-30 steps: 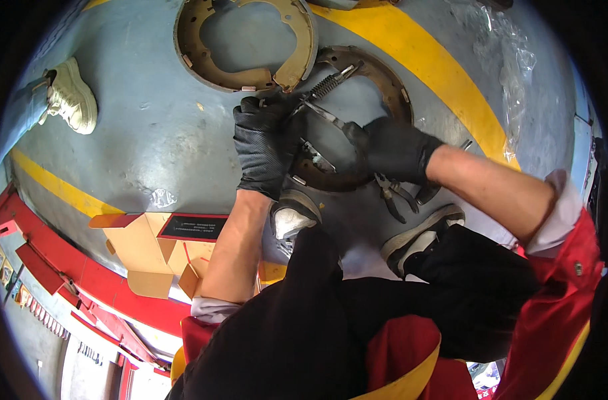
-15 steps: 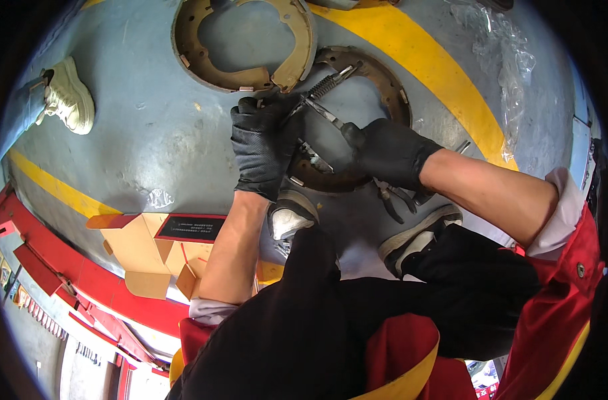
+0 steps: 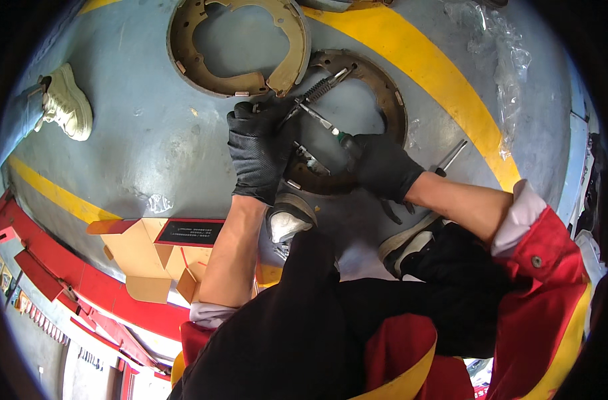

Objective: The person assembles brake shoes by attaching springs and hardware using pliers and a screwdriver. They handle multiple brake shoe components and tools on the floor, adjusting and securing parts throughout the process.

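Nearest, an open cardboard box (image 3: 140, 248) lies at the left, and partly hidden pliers (image 3: 389, 212) lie by the right sneaker (image 3: 410, 248). The 2 hands wear black gloves. The right hand (image 3: 384, 163) closes around the green-handled tool (image 3: 322, 120), its tip at the lower end of a coil spring (image 3: 319, 89). The left hand (image 3: 257, 150) curls there; what it grips, I cannot tell. The spring slants across a curved brake shoe (image 3: 396, 113); beyond lie 2 paler brake shoes (image 3: 184, 47).

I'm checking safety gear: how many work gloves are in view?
2 black gloves: one on the left hand, near the spring; one on the right hand, around a tool. The other person's hands are out of view.
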The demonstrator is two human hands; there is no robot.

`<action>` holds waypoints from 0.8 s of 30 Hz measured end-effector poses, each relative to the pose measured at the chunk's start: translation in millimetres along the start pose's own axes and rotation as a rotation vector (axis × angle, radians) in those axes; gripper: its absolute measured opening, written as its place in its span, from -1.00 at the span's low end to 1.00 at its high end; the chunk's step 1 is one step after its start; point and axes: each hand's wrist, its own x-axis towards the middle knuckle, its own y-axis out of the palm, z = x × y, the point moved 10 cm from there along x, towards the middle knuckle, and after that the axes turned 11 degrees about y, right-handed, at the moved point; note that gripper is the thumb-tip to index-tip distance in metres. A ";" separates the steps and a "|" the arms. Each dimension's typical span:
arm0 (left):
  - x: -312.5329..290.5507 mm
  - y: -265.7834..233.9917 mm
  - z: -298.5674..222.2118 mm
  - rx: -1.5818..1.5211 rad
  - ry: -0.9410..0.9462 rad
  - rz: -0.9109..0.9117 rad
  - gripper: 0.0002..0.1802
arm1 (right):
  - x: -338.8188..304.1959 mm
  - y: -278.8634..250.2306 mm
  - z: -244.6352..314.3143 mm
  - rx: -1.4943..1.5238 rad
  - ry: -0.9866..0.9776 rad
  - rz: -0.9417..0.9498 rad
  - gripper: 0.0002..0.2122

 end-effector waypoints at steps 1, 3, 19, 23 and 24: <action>4.0 0.1 -1.7 -0.014 0.011 -0.004 -0.62 | 3.3 3.4 -7.0 -0.036 0.048 0.081 -0.75; 0.9 0.2 -2.7 -0.004 0.003 0.008 -0.62 | 10.8 7.2 -5.1 -0.155 0.038 0.254 -0.77; -4.5 5.1 5.2 -0.100 -0.006 -0.019 -0.64 | 9.6 5.3 23.7 -0.203 -0.170 0.385 -0.71; -4.6 3.4 7.7 -0.064 0.012 0.008 -0.64 | 16.0 -16.8 76.8 -0.453 -0.104 0.666 -0.80; -3.7 2.9 6.4 -0.063 0.020 -0.009 -0.64 | 14.5 -15.6 75.4 -0.497 -0.077 0.682 -0.82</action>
